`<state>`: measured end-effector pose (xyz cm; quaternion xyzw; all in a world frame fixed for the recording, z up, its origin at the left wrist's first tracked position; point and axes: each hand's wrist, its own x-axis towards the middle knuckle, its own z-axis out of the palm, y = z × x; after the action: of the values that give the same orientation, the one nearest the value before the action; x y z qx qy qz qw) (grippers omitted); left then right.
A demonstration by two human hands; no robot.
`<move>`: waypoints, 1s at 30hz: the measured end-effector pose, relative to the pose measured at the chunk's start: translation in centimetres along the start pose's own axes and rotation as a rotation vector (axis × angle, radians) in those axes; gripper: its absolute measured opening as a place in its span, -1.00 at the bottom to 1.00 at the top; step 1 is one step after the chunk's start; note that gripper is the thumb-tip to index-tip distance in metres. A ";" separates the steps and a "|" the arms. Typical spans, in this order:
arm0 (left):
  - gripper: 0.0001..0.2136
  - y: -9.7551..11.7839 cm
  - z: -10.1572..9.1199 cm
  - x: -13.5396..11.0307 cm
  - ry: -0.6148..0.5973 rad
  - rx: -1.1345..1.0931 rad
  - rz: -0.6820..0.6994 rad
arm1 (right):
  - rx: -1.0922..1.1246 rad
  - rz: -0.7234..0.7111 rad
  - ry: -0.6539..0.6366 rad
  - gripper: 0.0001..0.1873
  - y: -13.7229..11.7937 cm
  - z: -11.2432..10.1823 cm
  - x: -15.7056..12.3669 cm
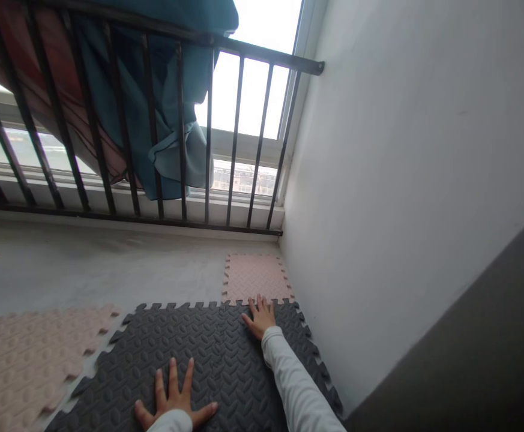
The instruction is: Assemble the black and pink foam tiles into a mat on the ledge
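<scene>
My left hand (174,399) lies flat with fingers spread on a dark grey interlocking foam mat (207,360) on the floor. My right hand (260,318) is also open, pressed on the mat's far edge where it meets a small pink foam tile (255,277). Both arms wear white sleeves. Neither hand holds anything.
A larger pink foam mat (27,354) lies to the left on the grey concrete floor (86,270). A black metal railing (153,150) stands before a window, with teal and red fabric (153,90) draped over it. A white wall (401,180) closes the right side.
</scene>
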<state>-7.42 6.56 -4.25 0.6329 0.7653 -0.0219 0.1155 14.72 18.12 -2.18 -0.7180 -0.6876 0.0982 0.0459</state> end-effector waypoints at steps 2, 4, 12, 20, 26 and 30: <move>-0.21 0.0 0.0 0.1 -0.008 -0.004 -0.002 | -0.020 0.053 -0.029 -0.24 -1.2 0.5 0.1; -0.21 0.0 0.0 0.1 -0.012 -0.006 -0.003 | -0.023 0.063 -0.006 -0.24 -2.4 0.6 0.4; -0.22 0.0 -0.3 0.1 -0.026 0.001 0.006 | 0.041 -0.094 -0.077 -0.23 -6.5 0.8 1.0; -0.21 0.2 -1.3 -0.3 -0.063 -0.008 0.008 | 0.006 -0.100 -0.117 -0.27 -7.4 0.2 1.4; -0.19 0.1 -0.9 -0.1 -0.065 -0.024 0.019 | 0.045 -0.108 -0.184 -0.26 -7.6 -0.5 1.5; -0.18 0.1 -0.5 0.1 -0.048 -0.010 0.006 | 0.013 0.010 0.048 -0.27 -7.3 -1.5 1.4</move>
<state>-7.41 6.73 -3.81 0.6338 0.7605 -0.0328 0.1373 7.91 20.00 0.69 -0.7232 -0.6821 0.0856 0.0663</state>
